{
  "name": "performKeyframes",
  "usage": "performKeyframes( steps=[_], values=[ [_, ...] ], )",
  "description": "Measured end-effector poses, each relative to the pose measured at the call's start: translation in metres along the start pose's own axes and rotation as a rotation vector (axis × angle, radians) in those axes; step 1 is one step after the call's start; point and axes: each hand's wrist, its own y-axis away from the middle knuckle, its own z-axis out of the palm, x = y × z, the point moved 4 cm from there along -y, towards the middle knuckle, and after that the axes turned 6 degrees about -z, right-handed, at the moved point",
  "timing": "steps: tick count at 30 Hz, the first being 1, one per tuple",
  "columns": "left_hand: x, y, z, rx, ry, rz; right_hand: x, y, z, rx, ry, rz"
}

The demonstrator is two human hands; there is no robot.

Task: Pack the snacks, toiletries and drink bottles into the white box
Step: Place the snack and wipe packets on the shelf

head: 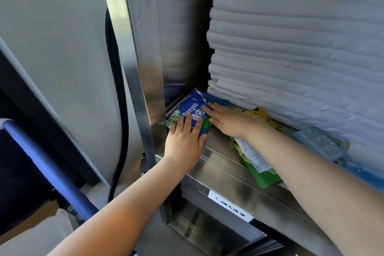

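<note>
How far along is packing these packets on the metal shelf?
Early, it seems. No white box is in view, so nothing looks packed. The left hand and right hand rest flat on the blue packet on the metal shelf. The yellow-green packet and pale blue packet lie there unpacked.

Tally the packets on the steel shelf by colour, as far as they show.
Dark blue packets: 1
Green packets: 2
Yellow packets: 1
Light blue packets: 1
Total: 5
Blue scraps at the back and far right are too hidden to count.
</note>
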Motion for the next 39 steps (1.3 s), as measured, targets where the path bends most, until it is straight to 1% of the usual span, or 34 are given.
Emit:
performKeyframes(
  steps=[7,10,13,15,16,18,20,22,24,26,30,32,34,35,39],
  values=[
    [-0.001,-0.008,0.005,0.001,0.036,-0.057,0.003,-0.015,-0.002,0.003,-0.019,-0.006],
    [-0.002,-0.008,0.004,-0.001,0.053,-0.049,-0.002,-0.007,-0.004,0.045,-0.022,0.02],
    [-0.007,-0.008,0.003,0.005,0.091,-0.017,-0.009,0.025,-0.009,0.166,-0.044,0.068],
    [-0.011,-0.011,0.004,-0.013,0.107,-0.003,-0.011,0.063,-0.004,0.238,-0.047,0.135],
    [-0.012,-0.012,0.004,-0.021,0.107,0.0,-0.01,0.083,0.002,0.242,-0.058,0.186],
    [-0.011,-0.011,0.002,-0.007,0.093,0.024,-0.01,0.122,0.017,0.189,-0.049,0.286],
    [0.0,-0.006,-0.001,0.051,0.067,0.107,-0.01,0.146,0.03,0.148,-0.028,0.328],
    [0.021,0.004,-0.004,0.088,0.074,0.259,-0.011,0.156,0.038,0.154,-0.073,0.33],
    [0.043,0.014,-0.004,0.08,0.109,0.426,-0.014,0.16,0.042,0.181,-0.106,0.333],
    [0.058,0.02,-0.005,0.056,0.132,0.529,-0.017,0.161,0.045,0.214,-0.113,0.336],
    [0.059,0.025,-0.004,0.048,0.115,0.563,-0.03,0.163,0.047,0.25,-0.138,0.252],
    [0.054,0.026,-0.008,0.058,0.114,0.585,-0.036,0.169,0.045,0.27,-0.204,0.193],
    [0.05,0.027,-0.018,0.113,0.103,0.629,-0.04,0.18,0.041,0.345,-0.271,0.148],
    [0.05,0.028,-0.023,0.149,0.097,0.65,-0.041,0.186,0.039,0.395,-0.267,0.128],
    [0.049,0.03,-0.036,0.31,0.188,0.696,-0.045,0.204,0.037,0.542,-0.137,0.071]
  ],
)
